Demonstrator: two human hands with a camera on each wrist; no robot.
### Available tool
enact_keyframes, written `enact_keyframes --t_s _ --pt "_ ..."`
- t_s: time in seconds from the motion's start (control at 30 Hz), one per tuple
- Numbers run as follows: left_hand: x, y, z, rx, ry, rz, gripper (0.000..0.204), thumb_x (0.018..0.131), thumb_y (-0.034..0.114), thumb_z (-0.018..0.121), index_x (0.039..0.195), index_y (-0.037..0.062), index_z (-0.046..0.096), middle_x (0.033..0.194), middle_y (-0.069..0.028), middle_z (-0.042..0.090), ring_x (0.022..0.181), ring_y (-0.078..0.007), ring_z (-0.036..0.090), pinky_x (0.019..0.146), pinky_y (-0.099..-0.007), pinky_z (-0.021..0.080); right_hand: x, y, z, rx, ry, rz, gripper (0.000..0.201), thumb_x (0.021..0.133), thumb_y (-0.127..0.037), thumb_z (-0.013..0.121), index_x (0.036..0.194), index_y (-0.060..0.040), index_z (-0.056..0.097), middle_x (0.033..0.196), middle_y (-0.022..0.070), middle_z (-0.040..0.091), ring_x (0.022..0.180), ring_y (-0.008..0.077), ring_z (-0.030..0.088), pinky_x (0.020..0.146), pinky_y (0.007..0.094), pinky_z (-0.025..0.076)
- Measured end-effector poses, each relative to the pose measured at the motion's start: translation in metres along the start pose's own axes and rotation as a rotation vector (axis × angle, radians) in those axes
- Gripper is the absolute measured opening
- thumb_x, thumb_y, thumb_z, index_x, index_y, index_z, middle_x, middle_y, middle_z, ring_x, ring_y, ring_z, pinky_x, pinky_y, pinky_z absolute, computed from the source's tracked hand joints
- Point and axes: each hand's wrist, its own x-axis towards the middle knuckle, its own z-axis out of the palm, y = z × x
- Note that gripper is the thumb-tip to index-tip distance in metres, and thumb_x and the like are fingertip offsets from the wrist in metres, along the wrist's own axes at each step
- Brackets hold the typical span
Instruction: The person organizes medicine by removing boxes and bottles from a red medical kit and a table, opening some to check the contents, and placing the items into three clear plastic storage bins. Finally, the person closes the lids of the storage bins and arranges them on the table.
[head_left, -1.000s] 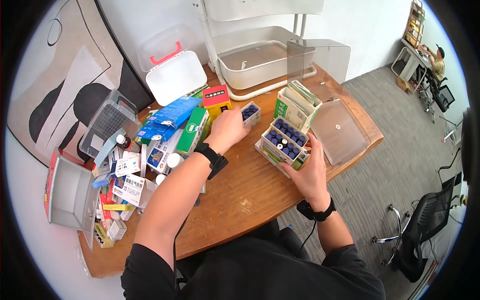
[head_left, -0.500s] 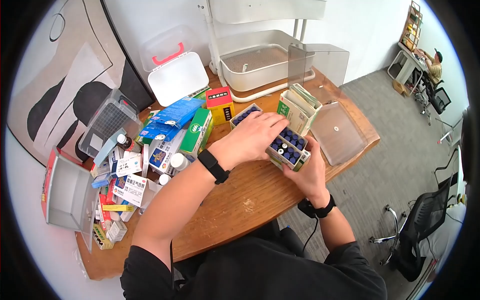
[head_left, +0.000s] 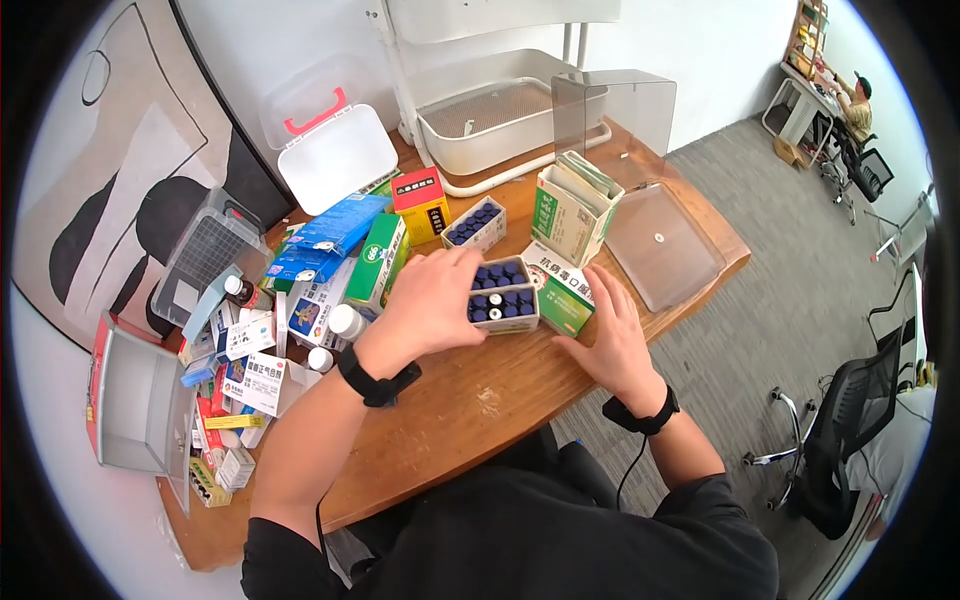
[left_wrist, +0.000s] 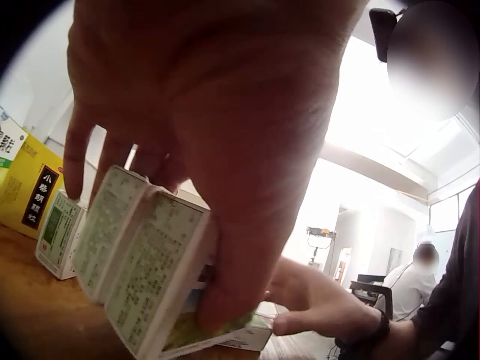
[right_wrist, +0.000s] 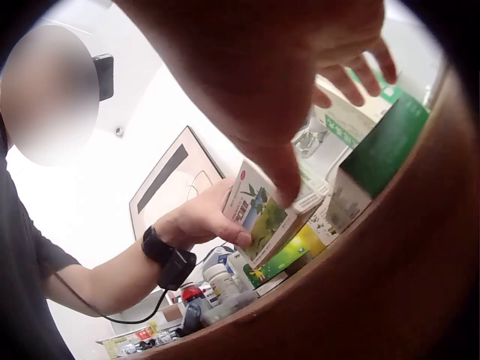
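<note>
Here, left hand [head_left: 425, 308] grips vial boxes [head_left: 512, 325]; right hand [head_left: 617, 347] spread beside carton [head_left: 560, 290].

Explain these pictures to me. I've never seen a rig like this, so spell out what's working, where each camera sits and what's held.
There is no machine: the left grip and right grip are simply a person's bare hands. The wide picture comes from a camera worn on the head, looking forward and down. The other two come from cameras worn on the wrists, one each, so a hand looms at the top.

On the wooden table are a heap of small boxes and bottles, another box of blue-capped bottles and a tall open carton.

The left grip holds a pair of open boxes with mostly blue caps showing. The right grip seems to hold nothing; it is beside a flat-lying green-and-white box, perhaps touching it.
</note>
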Motion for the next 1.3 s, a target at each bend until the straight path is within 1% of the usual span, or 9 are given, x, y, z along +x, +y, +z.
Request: enact_keyframes --t_s 0.1,0.33,0.6,0.8,0.87,1.0,1.2,1.27,1.3 --pt "-0.001 0.007 -0.005 -0.017 0.01 -0.24 0.077 0.065 0.034 0.094 0.127 -0.0012 0.065 0.121 -0.0192 0.073 0.118 -0.0378 0.071 0.098 -0.0462 0.059 -0.006 0.014 -0.003 -0.092 -0.143 0.028 0.069 0.078 -0.024 0.095 0.139 -0.0039 0.068 0.156 0.0236 0.055 0.139 0.0453 0.056 0.117 0.0515 0.048" --pt "0.011 0.024 0.01 0.048 0.098 -0.496 0.072 0.067 0.036 0.091 0.122 -0.002 0.065 0.119 -0.019 0.073 0.117 -0.0367 0.071 0.095 -0.0473 0.06 -0.036 0.004 -0.037 -0.124 -0.124 0.085 0.058 0.078 -0.015 0.091 0.132 -0.0059 0.071 0.145 0.0204 0.06 0.134 0.0435 0.059 0.111 0.0503 0.054" --pt "0.052 0.033 0.057 0.104 0.154 -0.38 0.066 0.071 0.034 0.088 0.118 -0.0052 0.063 0.113 -0.025 0.074 0.106 -0.04 0.075 0.085 -0.048 0.066 -0.056 -0.004 -0.041 -0.085 -0.087 0.072 0.058 0.076 -0.012 0.092 0.131 -0.0081 0.072 0.141 0.0185 0.06 0.129 0.0424 0.059 0.107 0.0504 0.055" --pt "0.02 0.047 0.025 0.138 0.01 -0.419 0.106 0.068 0.053 0.1 0.142 -0.0075 0.057 0.145 -0.0237 0.061 0.136 -0.0385 0.061 0.1 -0.0481 0.062 -0.055 -0.002 -0.035 -0.052 -0.064 0.044 0.06 0.075 -0.011 0.094 0.131 -0.008 0.072 0.142 0.0181 0.06 0.129 0.0421 0.059 0.107 0.0506 0.055" --pt "0.005 0.035 0.024 0.187 0.183 -0.368 0.123 0.065 0.054 0.102 0.156 -0.0072 0.045 0.159 -0.029 0.049 0.146 -0.0423 0.053 0.115 -0.0498 0.054 -0.053 -0.002 -0.033 -0.029 -0.061 0.046 0.059 0.075 -0.011 0.094 0.13 -0.0076 0.072 0.141 0.0181 0.06 0.129 0.0419 0.059 0.106 0.0504 0.056" --pt "0.012 -0.002 0.031 -0.115 0.051 -0.424 0.145 0.06 0.052 0.105 0.166 -0.0078 0.027 0.169 -0.0345 0.035 0.158 -0.0484 0.039 0.128 -0.0512 0.041 -0.05 -0.001 -0.026 -0.01 -0.054 0.018 0.058 0.075 -0.01 0.095 0.128 -0.0065 0.074 0.141 0.0181 0.061 0.129 0.0414 0.06 0.103 0.0493 0.057" --pt "0.023 -0.021 0.055 -0.179 0.186 -0.393 0.129 0.065 0.038 0.104 0.163 -0.0061 0.032 0.164 -0.0332 0.041 0.149 -0.0477 0.049 0.125 -0.048 0.045 -0.048 -0.001 -0.019 0.021 -0.022 0.048 0.057 0.074 -0.009 0.096 0.126 -0.0056 0.075 0.142 0.0174 0.062 0.125 0.0387 0.063 0.099 0.0458 0.059" --pt "0.024 -0.027 0.051 -0.247 0.176 -0.212 0.103 0.07 0.025 0.1 0.151 -0.0083 0.046 0.146 -0.0312 0.055 0.137 -0.0481 0.056 0.119 -0.0506 0.049 -0.049 0.001 -0.023 0.006 -0.056 0.099 0.054 0.076 -0.007 0.096 0.126 -0.0032 0.076 0.146 0.0163 0.061 0.119 0.0358 0.068 0.1 0.0416 0.059" --pt "0.026 -0.031 0.059 -0.222 0.261 -0.187 0.062 0.082 0.014 0.082 0.133 -0.0076 0.053 0.127 -0.031 0.061 0.119 -0.0478 0.063 0.103 -0.0512 0.054 -0.049 -0.003 -0.024 0.021 -0.057 0.146 0.056 0.076 -0.006 0.095 0.129 -0.0037 0.076 0.149 0.0162 0.061 0.125 0.0358 0.068 0.104 0.0428 0.057"
